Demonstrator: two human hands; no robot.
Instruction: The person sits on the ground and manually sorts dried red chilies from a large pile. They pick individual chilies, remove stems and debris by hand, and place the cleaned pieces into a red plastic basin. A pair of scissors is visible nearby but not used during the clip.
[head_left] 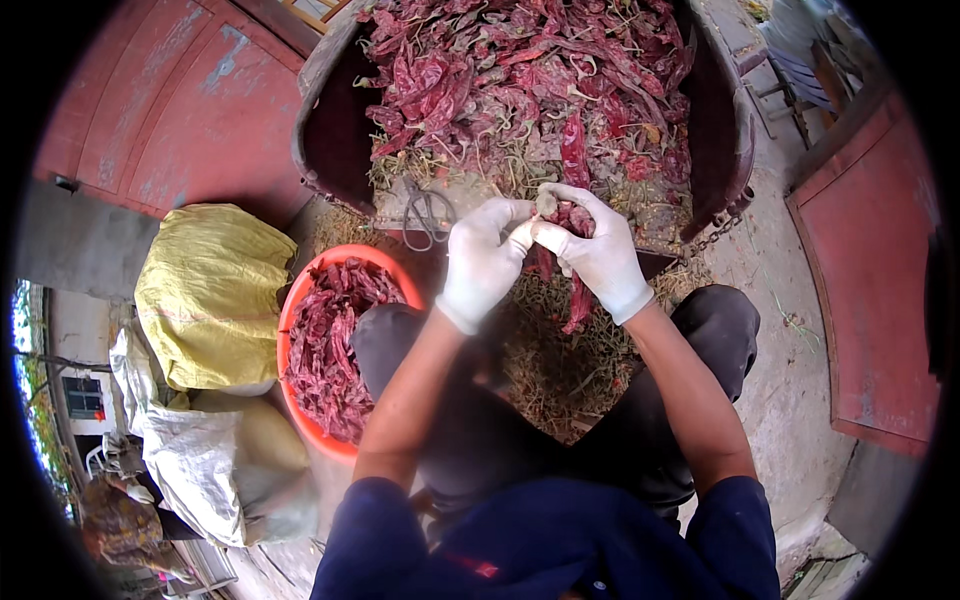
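Observation:
White gloves cover both hands, which meet in front of a cart's open end. Dried red chili peppers [577, 218] are bunched in my right hand [605, 255], its fingers curled round them, and one dangles below the palm [579, 306]. My left hand [485, 258] is closed too, its thumb and fingertips pinching at the pepper's pale stem end against the right fingers. Exactly how much of the stem it grips is hidden. To the left of the hands, dark-handled scissors [428, 218] lie on the cart's edge.
A heap of dried chili peppers [520, 80] fills the cart [330, 95] ahead. An orange basin [287, 345] of peppers stands by my left knee. Yellow [210, 290] and white sacks [190, 460] stand farther left. Stem litter [565, 385] covers the ground between my legs; a red door panel [870, 280] stands right.

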